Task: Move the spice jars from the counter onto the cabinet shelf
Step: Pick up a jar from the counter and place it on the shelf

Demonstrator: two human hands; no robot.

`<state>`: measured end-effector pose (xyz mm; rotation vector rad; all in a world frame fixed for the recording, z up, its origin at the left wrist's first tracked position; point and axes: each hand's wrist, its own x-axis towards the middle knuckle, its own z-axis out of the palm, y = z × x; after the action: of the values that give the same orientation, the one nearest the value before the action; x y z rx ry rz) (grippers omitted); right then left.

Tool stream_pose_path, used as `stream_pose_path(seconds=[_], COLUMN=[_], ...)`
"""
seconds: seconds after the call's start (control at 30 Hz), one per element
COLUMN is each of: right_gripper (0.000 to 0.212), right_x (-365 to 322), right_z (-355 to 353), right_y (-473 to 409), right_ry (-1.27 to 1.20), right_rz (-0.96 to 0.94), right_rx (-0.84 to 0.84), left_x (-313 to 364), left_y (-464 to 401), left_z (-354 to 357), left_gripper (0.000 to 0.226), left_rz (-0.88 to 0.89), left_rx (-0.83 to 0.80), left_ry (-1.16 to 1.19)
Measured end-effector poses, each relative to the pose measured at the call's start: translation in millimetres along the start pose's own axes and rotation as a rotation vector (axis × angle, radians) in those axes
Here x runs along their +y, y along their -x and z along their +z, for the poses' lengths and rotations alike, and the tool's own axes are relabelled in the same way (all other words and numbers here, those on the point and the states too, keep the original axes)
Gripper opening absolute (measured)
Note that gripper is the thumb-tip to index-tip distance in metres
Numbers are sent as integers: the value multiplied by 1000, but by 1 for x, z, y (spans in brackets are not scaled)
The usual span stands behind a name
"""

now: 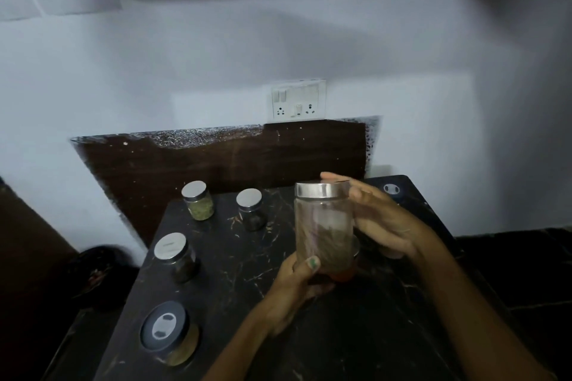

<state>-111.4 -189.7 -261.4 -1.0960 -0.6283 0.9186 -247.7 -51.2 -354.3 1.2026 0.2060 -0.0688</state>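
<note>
Tall spice jar, upright with its long axis vertical, is lifted clear of the dark counter, its base gripped by the left hand while the right hand lies open-fingered against its side just below the steel lid.

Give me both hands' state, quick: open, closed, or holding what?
Left hand: closed around the base of the tall jar.
Right hand: open, fingers straight, by the jar's upper side and lid; contact unclear.
</note>
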Motion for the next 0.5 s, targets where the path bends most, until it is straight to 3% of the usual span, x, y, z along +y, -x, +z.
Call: stream_pose_path(seconds=[0.13,0.2,0.4,0.5], right_gripper=[62,58,55,58], right_x=[15,25,38,36], right_z=[-7,-6,-4,-7], right_y=[7,7,6,6], right_ry=[-180,-259,-425,-372], right_rz=[102,120,80,76], right_rx=[-168,-220,-101,-31], left_x=[5,6,4,5], left_y=[7,8,7,6], left_z=[7,12,20,14], left_gripper=[89,87,83,78], left_rz=[-74,-105,-152,-152], left_rx=[-189,-257,-287,-248], left_ry=[144,200,303,364])
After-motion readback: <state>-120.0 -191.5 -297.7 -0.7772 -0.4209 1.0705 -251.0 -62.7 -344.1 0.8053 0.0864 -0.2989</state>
